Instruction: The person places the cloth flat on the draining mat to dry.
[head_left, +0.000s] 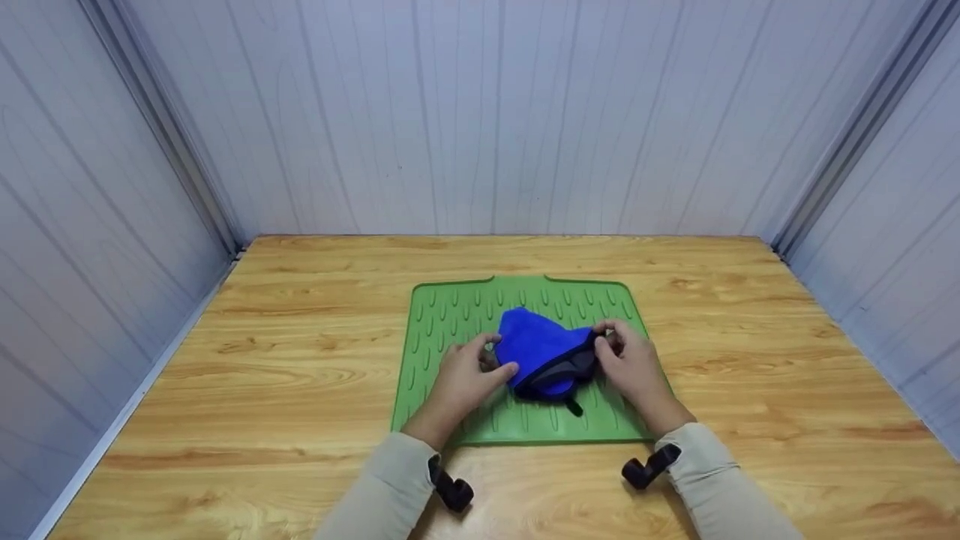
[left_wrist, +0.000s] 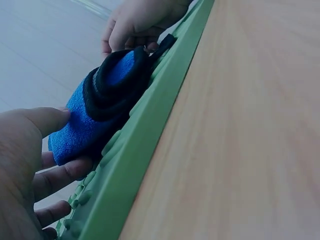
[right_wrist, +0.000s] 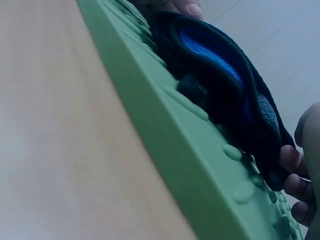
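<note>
A folded blue cloth with black edging lies over the green mat, its dark folds facing the near side. A short black loop sticks out from its front. My left hand holds the cloth's left end, the thumb on the blue face and fingers under it, as the left wrist view shows. At the opposite end, my right hand pinches the black-edged corner between thumb and fingers. The right wrist view shows the rolled layers of the cloth from the near side; part of the right hand is cut off there.
The green mat, with raised oval ridges and a rim, lies on a wood-grain table. Pale panelled walls stand behind and at both sides. Each sleeve cuff carries a black wrist mount.
</note>
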